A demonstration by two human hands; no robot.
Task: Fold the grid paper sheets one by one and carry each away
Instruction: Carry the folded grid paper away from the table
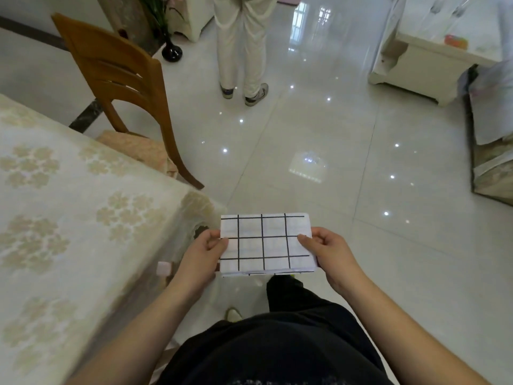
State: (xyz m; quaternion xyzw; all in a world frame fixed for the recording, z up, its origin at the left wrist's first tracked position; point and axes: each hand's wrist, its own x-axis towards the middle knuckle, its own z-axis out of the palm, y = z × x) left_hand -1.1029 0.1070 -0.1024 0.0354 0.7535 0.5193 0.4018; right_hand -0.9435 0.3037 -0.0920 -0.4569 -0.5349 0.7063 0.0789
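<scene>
a person stands beside a table (69,218) covered in a pale flowered cloth, looking down at their own hands. between them, held up in the air in front of the waist and over the glossy tiled floor (347,162), is a folded sheet of grid paper (266,244), white with bold black lines. layered edges show along its near side, so the folding of this sheet looks done. the left hand (204,255) pinches the sheet's left edge, thumb on top. the right hand (326,252) pinches the right edge the same way. the sheet touches neither table nor floor, so it seems to be in the carrying stage, not yet set down. no other grid sheets are visible. a wooden chair (119,79) stands by the table, and another person's legs (241,51) are farther off.
</scene>
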